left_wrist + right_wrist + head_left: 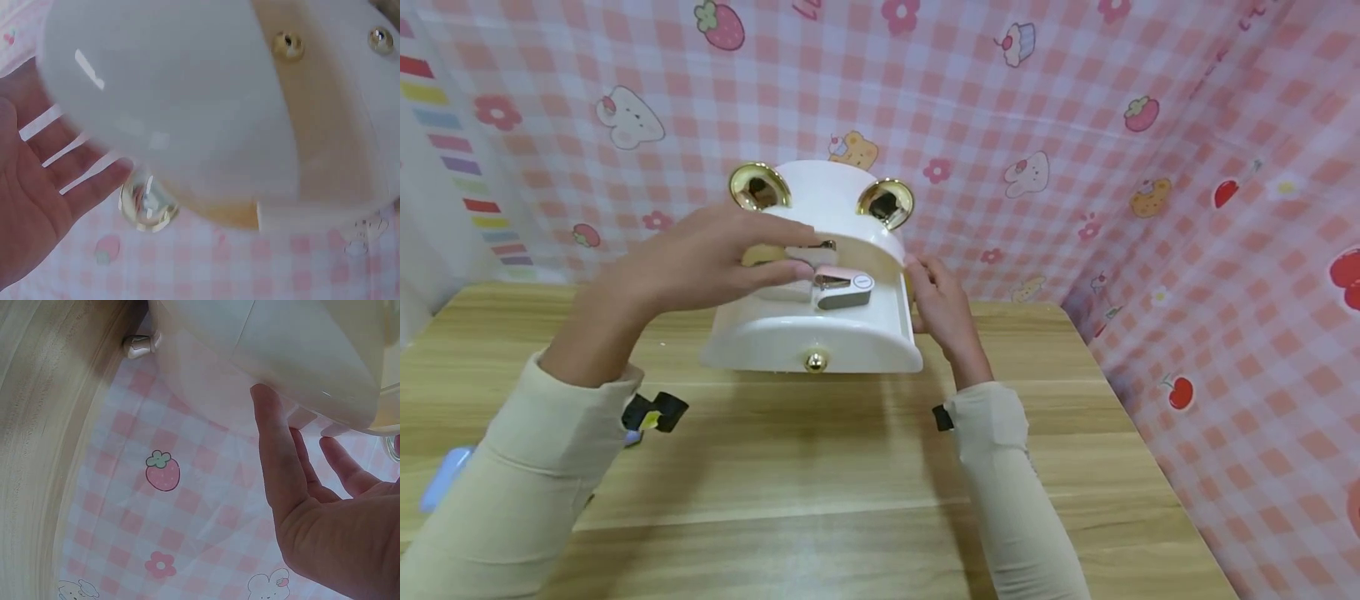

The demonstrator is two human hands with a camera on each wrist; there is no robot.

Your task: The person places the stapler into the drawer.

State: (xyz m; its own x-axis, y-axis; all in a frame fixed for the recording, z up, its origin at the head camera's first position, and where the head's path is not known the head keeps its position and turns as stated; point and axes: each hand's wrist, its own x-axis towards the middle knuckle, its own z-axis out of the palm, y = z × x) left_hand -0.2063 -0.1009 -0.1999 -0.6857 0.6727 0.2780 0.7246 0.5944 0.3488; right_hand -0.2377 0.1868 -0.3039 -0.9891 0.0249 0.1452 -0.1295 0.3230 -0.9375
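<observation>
A glossy white drawer box [829, 187] with two round gold ornaments stands at the back of the table. Its rounded front drawer [760, 343] is pulled out and carries a gold ball knob [816, 361]. In the drawer lies a small white, pink and grey stapler-like item [844, 288]; another pale item [814, 252] is partly hidden behind my fingers. Over the drawer's left side reaches my left hand [715, 257], its fingers extended, spread in the left wrist view. My right hand [943, 307] touches the box's right side with nearly straight fingers.
A light blue object [447, 478] lies at the table's left edge, partly covered by my left sleeve. Behind the wooden table [820, 492] and along the right hangs a pink checked cloth [970, 100]. Dark bands sit at both wrists.
</observation>
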